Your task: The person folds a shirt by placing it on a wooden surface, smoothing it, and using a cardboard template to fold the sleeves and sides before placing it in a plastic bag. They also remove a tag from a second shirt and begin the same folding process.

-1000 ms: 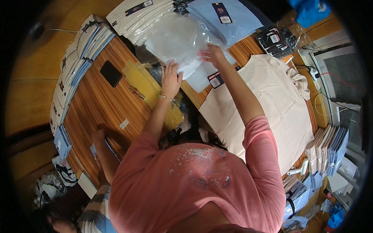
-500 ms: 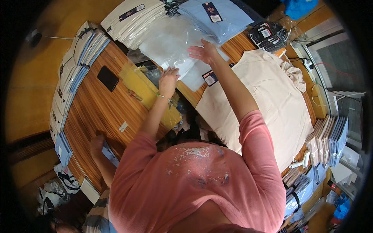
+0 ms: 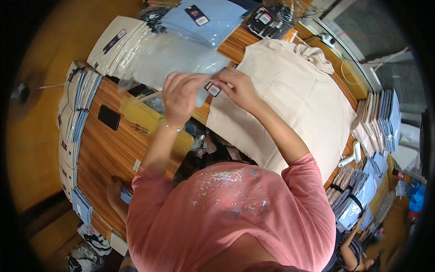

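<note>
My right hand [image 3: 238,90] pinches a dark hang tag [image 3: 213,89] with a pale label, just past the near-left edge of a beige garment [image 3: 285,104] spread on the table. Facing it is my left hand [image 3: 179,97], raised with fingers curled and smeared by motion; whether it grips anything does not show. A thin pale line, like a string, runs between the two hands above the tag. Beneath and beyond them lie clear plastic bags [image 3: 167,59].
Bagged cream garments [image 3: 118,45] and light blue ones [image 3: 195,20] are stacked behind. A phone [image 3: 109,118] and yellow plastic sheet [image 3: 152,118] lie left. More folded stacks [image 3: 380,120] and a white-handled tool [image 3: 351,156] are right. Another person's hand [image 3: 117,192] rests at lower left.
My right hand has come down toward me from the plastic bags and now holds the hang tag. My left hand has lifted toward it. The head view has turned and shifted.
</note>
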Demonstrator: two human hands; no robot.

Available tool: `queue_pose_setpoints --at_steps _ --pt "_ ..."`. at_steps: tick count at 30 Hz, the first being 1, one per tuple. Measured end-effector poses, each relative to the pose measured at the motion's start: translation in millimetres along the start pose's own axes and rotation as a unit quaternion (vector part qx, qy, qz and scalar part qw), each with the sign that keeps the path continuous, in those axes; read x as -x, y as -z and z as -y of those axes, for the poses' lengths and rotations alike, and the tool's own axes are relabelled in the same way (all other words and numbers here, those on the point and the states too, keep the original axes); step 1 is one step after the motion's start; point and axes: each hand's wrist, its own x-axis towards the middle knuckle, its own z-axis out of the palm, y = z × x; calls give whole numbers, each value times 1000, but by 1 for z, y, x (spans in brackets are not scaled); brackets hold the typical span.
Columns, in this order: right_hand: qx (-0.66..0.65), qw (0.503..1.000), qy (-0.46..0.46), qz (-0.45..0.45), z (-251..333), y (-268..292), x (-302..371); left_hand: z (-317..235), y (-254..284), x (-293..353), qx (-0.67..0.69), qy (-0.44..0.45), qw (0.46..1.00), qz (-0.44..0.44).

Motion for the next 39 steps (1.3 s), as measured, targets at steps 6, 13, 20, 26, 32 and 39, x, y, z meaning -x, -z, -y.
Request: queue_pose_setpoints --at_steps 6,13,20,26,32,39 --pt "-197 820 -506 -179 -15 123 116 -13 -88 54 127 12 991 37" --pt "-163 755 -613 -166 -48 153 225 34 -145 128 -184 202 906 324" --pt "-273 740 -592 -167 -83 112 180 -2 -141 124 72 247 955 146" --pt "-257 722 -630 -125 -91 89 179 -50 -155 138 -53 231 908 345" --pt "-179 755 -610 -160 -87 82 172 -48 -166 148 -51 231 917 320" --pt "-99 800 -586 -85 -81 87 168 -50 -165 147 -70 219 920 316"
